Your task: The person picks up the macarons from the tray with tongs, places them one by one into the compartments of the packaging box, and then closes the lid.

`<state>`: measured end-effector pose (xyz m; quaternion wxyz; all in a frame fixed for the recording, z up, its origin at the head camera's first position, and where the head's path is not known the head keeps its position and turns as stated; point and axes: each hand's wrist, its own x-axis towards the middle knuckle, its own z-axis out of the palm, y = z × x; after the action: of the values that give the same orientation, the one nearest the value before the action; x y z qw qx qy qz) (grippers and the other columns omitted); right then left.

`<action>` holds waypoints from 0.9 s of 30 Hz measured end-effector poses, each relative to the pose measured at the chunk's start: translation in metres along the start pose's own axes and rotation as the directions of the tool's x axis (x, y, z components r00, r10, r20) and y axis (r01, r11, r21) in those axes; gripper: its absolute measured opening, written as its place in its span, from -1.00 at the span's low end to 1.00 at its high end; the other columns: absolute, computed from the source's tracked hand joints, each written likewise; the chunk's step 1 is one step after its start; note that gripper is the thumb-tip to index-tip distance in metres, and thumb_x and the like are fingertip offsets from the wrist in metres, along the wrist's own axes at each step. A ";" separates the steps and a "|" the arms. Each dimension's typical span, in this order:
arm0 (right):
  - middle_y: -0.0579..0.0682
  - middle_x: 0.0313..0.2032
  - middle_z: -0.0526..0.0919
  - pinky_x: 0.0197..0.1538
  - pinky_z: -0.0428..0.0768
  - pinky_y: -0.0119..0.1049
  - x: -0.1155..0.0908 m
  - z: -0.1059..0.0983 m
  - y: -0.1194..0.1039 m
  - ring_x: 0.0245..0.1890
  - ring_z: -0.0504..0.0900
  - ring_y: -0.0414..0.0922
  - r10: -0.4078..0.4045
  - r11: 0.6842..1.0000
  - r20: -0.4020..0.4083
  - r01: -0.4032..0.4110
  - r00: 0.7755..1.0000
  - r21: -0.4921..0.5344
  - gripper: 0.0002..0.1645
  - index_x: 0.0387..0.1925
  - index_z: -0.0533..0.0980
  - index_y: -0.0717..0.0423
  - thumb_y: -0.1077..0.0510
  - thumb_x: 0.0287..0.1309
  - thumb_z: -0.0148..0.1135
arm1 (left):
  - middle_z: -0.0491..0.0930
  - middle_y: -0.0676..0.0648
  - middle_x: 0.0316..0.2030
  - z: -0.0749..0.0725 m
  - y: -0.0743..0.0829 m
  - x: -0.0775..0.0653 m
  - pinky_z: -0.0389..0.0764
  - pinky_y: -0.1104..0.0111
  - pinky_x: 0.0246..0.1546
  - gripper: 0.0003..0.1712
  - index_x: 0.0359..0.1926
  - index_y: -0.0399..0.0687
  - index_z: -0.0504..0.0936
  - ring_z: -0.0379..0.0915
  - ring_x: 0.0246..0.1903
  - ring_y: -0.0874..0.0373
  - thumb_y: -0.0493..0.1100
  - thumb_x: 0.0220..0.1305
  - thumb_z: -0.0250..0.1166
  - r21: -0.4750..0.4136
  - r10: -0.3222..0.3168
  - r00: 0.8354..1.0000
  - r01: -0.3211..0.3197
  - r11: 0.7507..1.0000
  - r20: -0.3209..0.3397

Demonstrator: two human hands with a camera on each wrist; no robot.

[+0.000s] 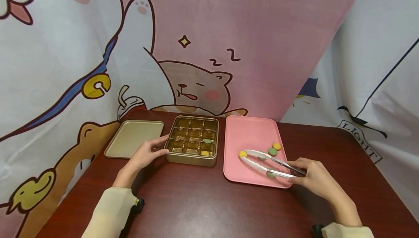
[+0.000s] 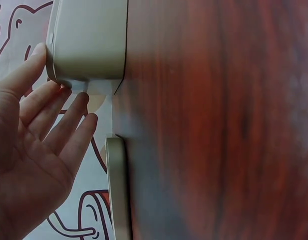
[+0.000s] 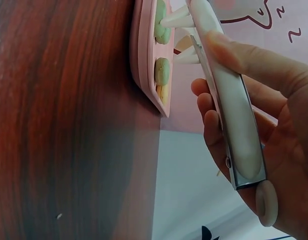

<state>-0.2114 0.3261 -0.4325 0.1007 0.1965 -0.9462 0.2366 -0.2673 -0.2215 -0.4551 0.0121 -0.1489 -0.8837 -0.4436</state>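
Observation:
My right hand grips a pair of metal tongs over the pink tray. The tongs' scalloped ends are at a yellow macaron, one on each side of it. In the right wrist view, the thumb and curled fingers are around the tongs. Fairly straight fingers of my left hand rest at the left side of a gold tin. Its plastic insert is divided into several compartments; a green macaron and a yellow macaron sit in the right column.
More green and yellow macarons, such as a green one, lie on the right part of the pink tray. The tin's flat gold lid lies left of it. A printed cloth hangs behind the dark wooden table.

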 end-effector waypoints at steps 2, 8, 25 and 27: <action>-0.17 -0.42 0.64 -0.43 0.36 -0.46 0.001 0.001 0.000 -0.47 0.41 -0.39 -0.009 1.000 -0.006 0.009 1.000 0.001 -0.48 -0.12 0.72 0.15 0.16 -0.26 0.64 | 0.41 -0.22 0.37 -0.001 0.000 0.000 0.38 -0.08 0.32 -0.33 0.38 -0.25 0.42 0.37 0.34 -0.20 -0.17 0.30 0.36 0.008 -0.003 1.000 0.003 1.000 0.002; -0.15 -0.41 0.65 -0.44 0.37 -0.47 0.004 0.002 0.001 -0.48 0.41 -0.39 -0.047 0.999 -0.033 0.047 0.998 -0.004 -0.47 -0.12 0.72 0.18 0.19 -0.27 0.64 | 0.41 -0.24 0.37 -0.004 0.000 0.004 0.38 -0.10 0.30 -0.34 0.38 -0.27 0.41 0.34 0.36 -0.22 -0.16 0.31 0.35 0.036 0.014 1.000 -0.015 0.999 0.025; -0.06 -0.34 0.68 -0.43 0.39 -0.45 0.018 -0.004 -0.002 -0.45 0.44 -0.32 0.011 1.000 0.004 -0.011 1.000 0.019 -0.44 -0.05 0.69 0.22 0.16 -0.19 0.63 | 0.43 -0.25 0.35 0.000 0.002 0.007 0.40 -0.09 0.30 -0.42 0.35 -0.29 0.44 0.39 0.32 -0.23 -0.24 0.35 0.30 0.036 -0.015 1.000 0.015 0.999 -0.005; -0.04 -0.33 0.69 -0.42 0.40 -0.45 0.020 -0.004 -0.003 -0.44 0.44 -0.31 0.017 1.000 0.009 -0.017 1.000 0.021 -0.44 -0.05 0.69 0.22 0.16 -0.19 0.63 | 0.43 -0.25 0.35 0.000 0.003 0.007 0.39 -0.09 0.30 -0.42 0.35 -0.29 0.44 0.38 0.32 -0.23 -0.24 0.35 0.29 0.032 -0.026 1.000 0.027 0.999 -0.008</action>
<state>-0.2276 0.3189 -0.4217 0.0925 0.1904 -0.9457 0.2465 -0.2728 -0.2178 -0.4517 0.0120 -0.1353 -0.8925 -0.4300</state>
